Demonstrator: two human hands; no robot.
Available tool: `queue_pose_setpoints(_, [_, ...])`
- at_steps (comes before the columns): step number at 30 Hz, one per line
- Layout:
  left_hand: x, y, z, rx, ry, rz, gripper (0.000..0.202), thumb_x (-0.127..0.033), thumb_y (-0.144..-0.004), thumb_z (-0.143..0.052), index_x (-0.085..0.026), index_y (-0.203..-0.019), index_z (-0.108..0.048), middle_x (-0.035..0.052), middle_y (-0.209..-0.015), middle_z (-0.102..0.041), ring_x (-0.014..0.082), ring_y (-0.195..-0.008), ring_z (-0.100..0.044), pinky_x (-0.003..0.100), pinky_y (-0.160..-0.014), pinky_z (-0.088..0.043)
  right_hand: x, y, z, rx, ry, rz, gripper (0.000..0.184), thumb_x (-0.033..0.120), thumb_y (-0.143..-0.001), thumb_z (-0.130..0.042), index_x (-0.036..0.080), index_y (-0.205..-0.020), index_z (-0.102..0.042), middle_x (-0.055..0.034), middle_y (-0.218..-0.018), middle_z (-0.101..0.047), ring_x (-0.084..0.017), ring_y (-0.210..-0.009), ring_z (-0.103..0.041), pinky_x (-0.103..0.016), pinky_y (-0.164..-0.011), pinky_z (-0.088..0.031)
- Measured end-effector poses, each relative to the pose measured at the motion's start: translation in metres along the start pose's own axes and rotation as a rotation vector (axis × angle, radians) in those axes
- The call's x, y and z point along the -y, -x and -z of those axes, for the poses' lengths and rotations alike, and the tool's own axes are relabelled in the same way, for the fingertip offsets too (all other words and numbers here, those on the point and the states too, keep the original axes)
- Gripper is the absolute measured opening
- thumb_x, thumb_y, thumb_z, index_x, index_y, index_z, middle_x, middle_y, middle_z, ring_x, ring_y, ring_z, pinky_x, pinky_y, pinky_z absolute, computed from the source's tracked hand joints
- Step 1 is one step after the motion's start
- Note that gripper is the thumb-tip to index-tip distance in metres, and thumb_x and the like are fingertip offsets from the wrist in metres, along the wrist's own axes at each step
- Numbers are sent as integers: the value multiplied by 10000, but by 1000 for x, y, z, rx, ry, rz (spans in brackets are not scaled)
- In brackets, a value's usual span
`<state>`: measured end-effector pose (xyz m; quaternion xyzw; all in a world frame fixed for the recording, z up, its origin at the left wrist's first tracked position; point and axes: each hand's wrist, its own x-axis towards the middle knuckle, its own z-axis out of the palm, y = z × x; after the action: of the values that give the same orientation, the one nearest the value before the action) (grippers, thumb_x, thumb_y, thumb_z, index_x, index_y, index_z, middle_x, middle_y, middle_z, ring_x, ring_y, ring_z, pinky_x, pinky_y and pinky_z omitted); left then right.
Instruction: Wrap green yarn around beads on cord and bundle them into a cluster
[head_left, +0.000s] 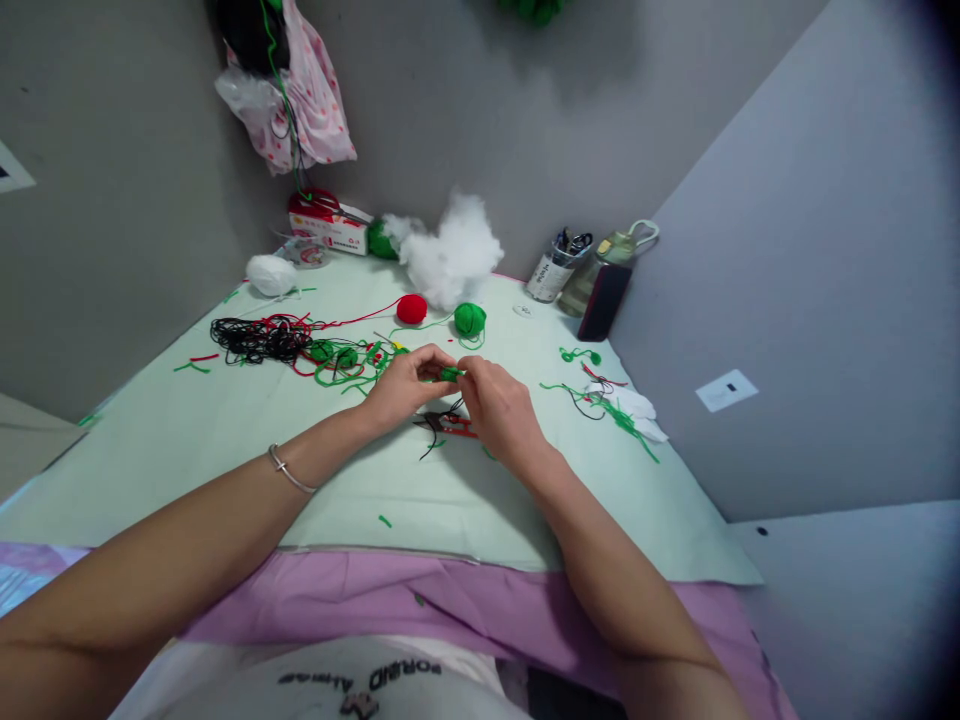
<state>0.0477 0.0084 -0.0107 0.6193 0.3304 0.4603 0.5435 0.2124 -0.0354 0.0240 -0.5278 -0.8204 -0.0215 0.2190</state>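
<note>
Between my two hands, above the middle of the table, is a small green yarn piece [451,374]. My left hand [409,385] pinches it from the left. The fingers of my right hand [499,405] close on its other end, and they partly hide it. Beneath the hands lie thread snips with red handles [456,426], with black thread strands [429,440] across them. Just behind my left hand, loose green yarn [349,370] lies in a tangle. Farther back are a green yarn ball [470,319] and a red yarn ball [412,309].
A black yarn heap [255,340] and a white yarn ball [271,275] lie left. White stuffing [454,250], a box [330,228] with scissors, a pen cup [550,275], a bottle [585,285] and a phone [604,302] line the wall. Green scraps [630,425] lie right.
</note>
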Motion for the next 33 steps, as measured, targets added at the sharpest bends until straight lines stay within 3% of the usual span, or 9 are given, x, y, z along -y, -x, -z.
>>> queue_pose_setpoints(4, [4, 3, -2, -22, -236, -134, 128, -215, -731, -730, -186, -809, -632, -4, -828, -566, 151, -779, -531, 308, -749, -425, -1, 0, 0, 94, 152, 30, 166, 134, -984, -464, 189, -1004, -620, -66, -849, -683, -180, -745, -585, -280, -569, -285])
queue_pose_setpoints(9, [2, 5, -2, -32, -372, -220, 104, -187, -758, -704, -195, -808, -613, 3, -847, -548, 162, -802, -523, 297, -721, -428, 6, 2, 7, -283, -175, 77, 222, 277, -1020, -489, 205, -866, -633, -66, -937, -712, -137, -790, -640, -254, -639, -407])
queue_pose_setpoints(11, [2, 4, 0, -38, -421, -233, 107, -165, -760, -692, -198, -803, -600, 4, -848, -550, 167, -818, -526, 297, -722, -431, 11, 1, 17, -314, -452, 17, 224, 347, -1015, -505, 211, -866, -602, -46, -870, -713, -124, -718, -649, -249, -647, -451])
queue_pose_setpoints(15, [5, -3, 13, -113, -530, -260, 126, -162, -774, -697, -197, -837, -593, 9, -888, -548, 163, -809, -522, 305, -725, -433, 4, 4, 44, -31, -1051, -138, 270, 435, -1002, -518, 222, -836, -505, 42, -555, -600, -98, -429, -514, -226, -462, -371])
queue_pose_setpoints(17, [7, -8, 23, -178, -568, -266, 159, -165, -761, -719, -197, -853, -593, 3, -890, -534, 150, -766, -508, 305, -713, -432, -8, 8, 56, 194, -1261, -53, 293, 439, -982, -561, 212, -804, -509, 82, -434, -476, -72, -348, -360, -217, -426, -292])
queue_pose_setpoints(20, [6, -11, 31, -261, -544, -311, 179, -177, -774, -724, -202, -890, -591, 3, -910, -535, 147, -780, -523, 309, -733, -445, -22, 10, 64, 282, -1431, 45, 334, 464, -922, -646, 206, -760, -508, 117, -408, -341, -47, -352, -204, -217, -423, -217])
queue_pose_setpoints(26, [-7, 0, 17, -229, -307, -374, 258, -311, -827, -745, -221, -992, -569, 28, -1008, -609, 169, -903, -598, 337, -872, -484, -20, -5, 42, 101, -1298, -307, 278, 460, -891, -670, 204, -909, -561, 84, -563, -392, -80, -499, -292, -240, -507, -237])
queue_pose_setpoints(30, [-10, 7, 6, -130, -242, -341, 274, -331, -827, -747, -223, -1003, -567, 32, -983, -627, 185, -934, -619, 346, -896, -499, -9, -9, 24, 136, -1112, -321, 398, 493, -826, -719, 178, -1048, -622, 70, -635, -423, -100, -583, -375, -257, -557, -292])
queue_pose_setpoints(33, [-8, 8, 4, -49, -289, -372, 242, -289, -846, -718, -226, -1043, -591, 46, -1035, -616, 198, -989, -614, 361, -921, -503, -5, -8, 18, 132, -1034, -322, 397, 505, -826, -713, 158, -1005, -643, 67, -634, -412, -100, -587, -346, -265, -556, -269])
